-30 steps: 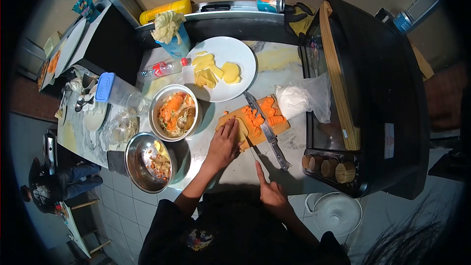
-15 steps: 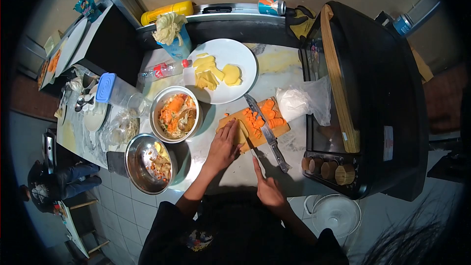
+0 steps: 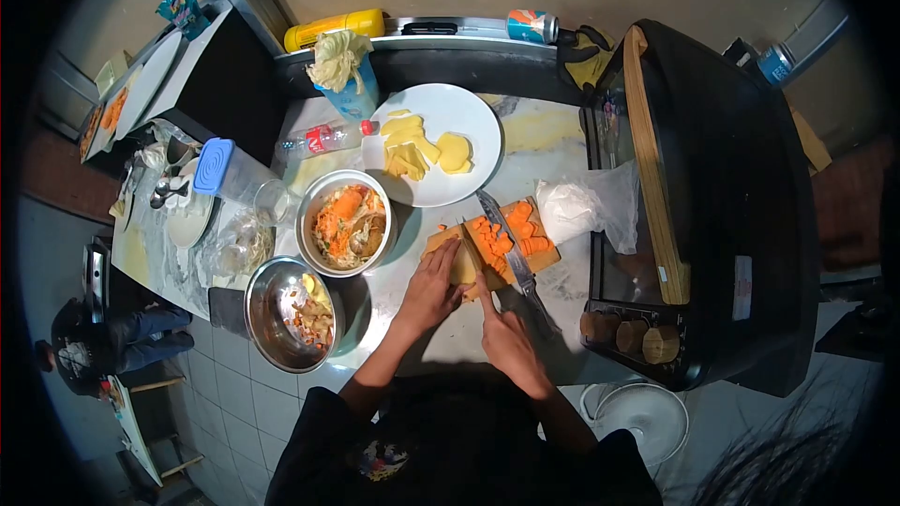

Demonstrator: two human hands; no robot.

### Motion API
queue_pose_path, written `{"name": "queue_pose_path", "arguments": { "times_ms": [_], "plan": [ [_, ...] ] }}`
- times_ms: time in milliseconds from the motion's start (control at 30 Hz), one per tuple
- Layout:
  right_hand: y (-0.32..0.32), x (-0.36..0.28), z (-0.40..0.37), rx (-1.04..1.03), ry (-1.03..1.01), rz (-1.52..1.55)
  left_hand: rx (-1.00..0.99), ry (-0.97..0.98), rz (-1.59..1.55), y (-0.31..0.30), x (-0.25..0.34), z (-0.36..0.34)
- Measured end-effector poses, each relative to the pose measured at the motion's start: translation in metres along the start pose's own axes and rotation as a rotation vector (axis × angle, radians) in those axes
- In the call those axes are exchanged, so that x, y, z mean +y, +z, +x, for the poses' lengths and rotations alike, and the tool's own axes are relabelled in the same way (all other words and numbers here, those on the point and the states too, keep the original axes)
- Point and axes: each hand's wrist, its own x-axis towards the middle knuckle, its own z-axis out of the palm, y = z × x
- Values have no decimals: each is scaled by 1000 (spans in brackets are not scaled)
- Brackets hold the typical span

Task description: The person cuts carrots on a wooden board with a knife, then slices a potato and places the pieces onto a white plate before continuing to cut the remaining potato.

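so the biggest thing in here is the marbled desk (image 3: 464,342), and it's pretty packed. big black oven (image 3: 731,187) takes up the right end, wooden handle (image 3: 656,169) across its front. toward the back there's a white plate (image 3: 441,189) with pale yellow slices (image 3: 405,148) laid out on it. over on the left, a steel bowl (image 3: 277,300) has peels and scraps in it, and just behind that is a pot (image 3: 305,230) with shredded veg and something brown and round inside.

middle of it all is a wooden cutting board (image 3: 544,262), with a plastic bag of white stuff (image 3: 567,208) right beside it. a big knife (image 3: 523,272) lies across the board, handle poking out over the near edge.

now the hands. left hand (image 3: 431,289) is pressed down on a pale yellow chunk (image 3: 464,270), looks like potato, pinning it to the board's left half. right hand (image 3: 508,345) is curled around a second knife, index finger stretched along it, blade at the chunk's right side. the two are close together, can't tell if they touch. smallest stuff: chopped carrot bits (image 3: 495,242) on the board's right half, around the big knife.
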Motion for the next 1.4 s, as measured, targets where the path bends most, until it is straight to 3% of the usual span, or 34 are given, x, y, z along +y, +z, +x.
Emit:
{"name": "queue_pose_path", "arguments": {
  "times_ms": [133, 333, 1400],
  "plan": [
    [-20, -8, -14, -88, 73, 84, -55, -14, 2, -4, 0, 1],
    [-10, -4, -16, -15, 8, 63, -41, -5, 25, -7, 2, 1],
    [5, -2, -12, -21, -46, -1, -21, -20, -25, -9, 2, 5]
  ]
}}
